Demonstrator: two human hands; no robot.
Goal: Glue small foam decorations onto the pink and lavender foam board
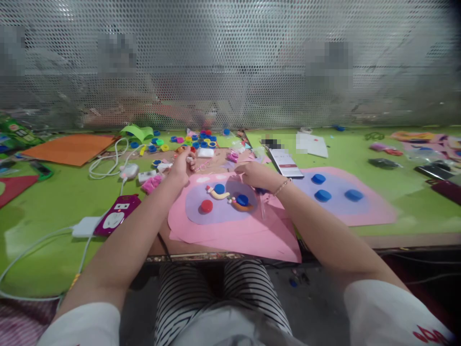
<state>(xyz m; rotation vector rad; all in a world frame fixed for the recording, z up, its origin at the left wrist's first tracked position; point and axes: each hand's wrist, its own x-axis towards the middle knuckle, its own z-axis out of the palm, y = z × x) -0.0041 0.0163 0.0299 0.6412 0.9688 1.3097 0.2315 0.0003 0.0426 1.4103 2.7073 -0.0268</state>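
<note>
My left hand (183, 166) is just past the upper left edge of a pink paper sheet (178, 211). Its fingers curl around something small and whitish that I cannot make out. My right hand (254, 174) hangs over the sheet's upper right edge, fingers bent and drawn together; what they hold, if anything, is hidden. A lilac oval (198, 214) lies on the sheet. On it are a red cap (206, 206), two blue caps (219, 189), a cream curved clay piece (218, 194) and an orange-brown one (242, 206) with small bits at its end.
To the right lies another pink sheet (378, 214) with three blue caps (323, 195). A phone (286, 162) rests above it. Several coloured caps (196, 142) are scattered at the back. On the left are a purple power strip (118, 216), white cables and orange paper (68, 149). A perforated metal panel (230, 62) stands behind.
</note>
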